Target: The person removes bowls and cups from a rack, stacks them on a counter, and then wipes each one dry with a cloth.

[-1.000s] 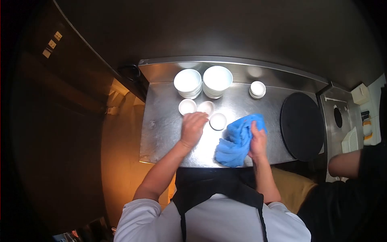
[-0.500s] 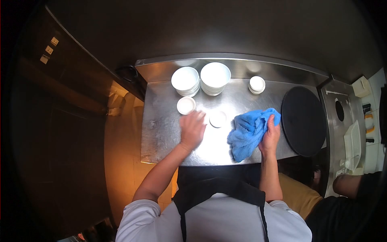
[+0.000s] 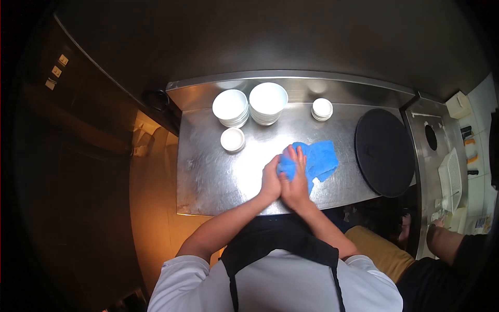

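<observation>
My left hand (image 3: pixel 271 178) is closed near the middle of the counter, its fingers curled at the left side of a bunched blue cloth (image 3: pixel 320 157). Against it presses my right hand (image 3: pixel 295 179), gripping the cloth and pushing part of it into my left hand. The small white bowl that stood by my left hand is gone from the counter; it appears to be in that hand, covered by cloth and fingers. The cloth's loose end hangs out to the right. A short stack of small white bowls (image 3: pixel 232 140) stands to the left of my hands.
Two stacks of larger white bowls, a left stack (image 3: pixel 230 106) and a right stack (image 3: pixel 268 100), stand at the back of the steel counter (image 3: pixel 200 177). Another small bowl stack (image 3: pixel 322 109) is beside a round black tray (image 3: pixel 385 153). A co-worker's arm (image 3: pixel 444 244) shows at far right.
My hands have come together, the right moving left with the cloth. The single small bowl has left the counter. The view has shifted slightly.
</observation>
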A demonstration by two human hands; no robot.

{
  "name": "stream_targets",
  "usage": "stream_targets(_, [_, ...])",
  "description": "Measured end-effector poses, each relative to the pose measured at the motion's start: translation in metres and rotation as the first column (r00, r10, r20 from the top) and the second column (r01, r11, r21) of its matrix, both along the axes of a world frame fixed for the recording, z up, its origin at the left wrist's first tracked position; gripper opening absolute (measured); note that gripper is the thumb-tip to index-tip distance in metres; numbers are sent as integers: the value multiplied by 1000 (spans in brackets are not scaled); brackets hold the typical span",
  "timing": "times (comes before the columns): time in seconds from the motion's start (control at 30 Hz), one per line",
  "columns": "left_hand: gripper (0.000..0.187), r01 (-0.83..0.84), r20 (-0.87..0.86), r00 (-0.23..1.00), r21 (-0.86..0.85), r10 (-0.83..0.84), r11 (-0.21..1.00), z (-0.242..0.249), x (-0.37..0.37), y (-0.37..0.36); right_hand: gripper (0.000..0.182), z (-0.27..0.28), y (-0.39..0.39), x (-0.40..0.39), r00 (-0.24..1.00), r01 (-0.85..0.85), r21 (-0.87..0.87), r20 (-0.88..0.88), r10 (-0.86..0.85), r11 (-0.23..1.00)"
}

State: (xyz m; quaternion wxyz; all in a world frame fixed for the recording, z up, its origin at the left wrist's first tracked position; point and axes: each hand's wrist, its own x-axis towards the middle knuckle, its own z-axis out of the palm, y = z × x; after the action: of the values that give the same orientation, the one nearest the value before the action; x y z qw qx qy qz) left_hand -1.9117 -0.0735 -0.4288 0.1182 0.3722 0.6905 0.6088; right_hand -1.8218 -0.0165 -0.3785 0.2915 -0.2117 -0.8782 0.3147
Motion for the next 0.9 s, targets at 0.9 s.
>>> stream_targets(0.9, [48,95,836,307,447,-454,889,63,-44,-33,69,17,19,-12,913,-407,309,119,390,860])
